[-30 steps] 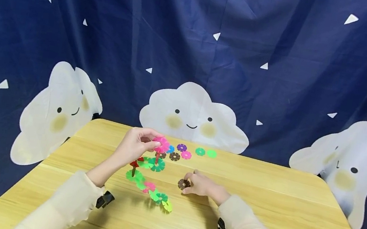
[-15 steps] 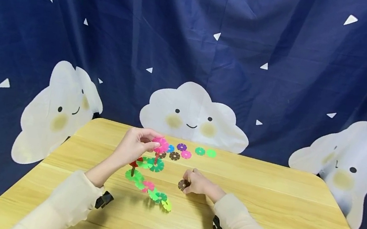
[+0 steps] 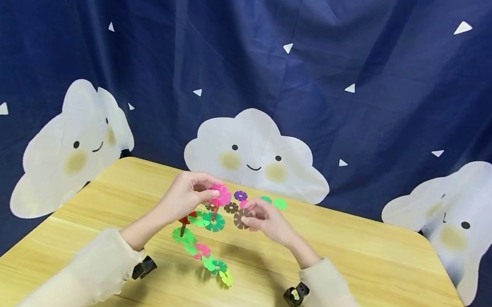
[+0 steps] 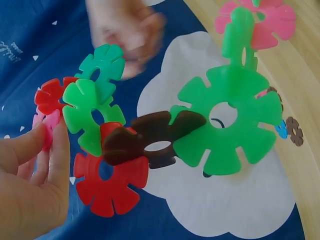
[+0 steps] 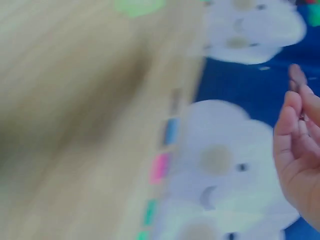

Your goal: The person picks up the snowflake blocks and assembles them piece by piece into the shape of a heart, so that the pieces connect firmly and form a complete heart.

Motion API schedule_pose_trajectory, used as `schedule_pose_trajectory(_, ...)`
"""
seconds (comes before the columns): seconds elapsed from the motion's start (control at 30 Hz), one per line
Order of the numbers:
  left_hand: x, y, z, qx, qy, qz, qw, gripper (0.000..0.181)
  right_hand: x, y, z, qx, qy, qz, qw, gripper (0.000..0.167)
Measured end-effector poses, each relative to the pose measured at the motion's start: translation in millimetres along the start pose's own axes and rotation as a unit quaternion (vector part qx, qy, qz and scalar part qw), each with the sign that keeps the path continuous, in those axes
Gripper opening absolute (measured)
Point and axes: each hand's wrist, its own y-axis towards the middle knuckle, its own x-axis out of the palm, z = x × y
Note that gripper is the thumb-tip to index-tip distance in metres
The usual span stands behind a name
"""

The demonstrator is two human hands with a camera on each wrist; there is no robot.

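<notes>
My left hand [image 3: 183, 194] pinches a pink notched plastic snowflake disc [image 3: 222, 196] at the top end of a chain of interlocked discs. The chain hangs above the table, running through teal, green, red, brown and pink pieces to a yellow-green disc [image 3: 226, 278]. In the left wrist view a red disc [image 4: 117, 195], a brown disc [image 4: 190, 122] and a large green disc [image 4: 257, 120] slot together. Raised to the right of the pink disc, my right hand [image 3: 273, 223] pinches a loose brown disc [image 3: 241, 220]; it appears edge-on in the blurred right wrist view.
Several loose discs lie behind the hands, among them a purple disc [image 3: 241, 195], a brown disc [image 3: 230, 207] and a light green disc [image 3: 281, 204]. The wooden table [image 3: 375, 281] ends at a dark blue curtain [image 3: 379, 46] with white clouds.
My right hand has lifted the brown disc off the table and brought it up and leftward, close to the pink disc. The left hand has stayed nearly still with the chain.
</notes>
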Motion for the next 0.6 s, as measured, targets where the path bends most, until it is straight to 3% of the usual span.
schedule_pose_trajectory(0.17, 8.8, 2.3, 1.2, -0.003, -0.005, -0.001, 1.0000, 0.019, -10, -10.3, -33, -0.068, 0.033, 0.090, 0.9931, 0.026)
schedule_pose_trajectory(0.3, 15.4, 3.7, 3.4, -0.002, -0.017, -0.009, 0.9998, 0.021, -13, -20.1, -49, -0.133, -0.017, 0.164, 0.9774, 0.024)
schedule_pose_trajectory(0.37, 18.5, 4.4, 4.6, -0.001, -0.018, -0.013, 0.9998, 0.021, -12, -23.5, -53, -0.172, -0.068, 0.193, 0.9636, 0.020)
schedule_pose_trajectory(0.47, 23.1, 5.2, 5.8, 0.002, -0.026, -0.022, 0.9994, 0.021, -10, -26.0, -55, -0.238, -0.144, 0.229, 0.9329, 0.015)
schedule_pose_trajectory(0.6, 29.0, 6.4, 6.4, 0.004, -0.046, -0.036, 0.9983, 0.019, -8, -27.0, -53, -0.301, -0.190, 0.254, 0.8994, 0.020)
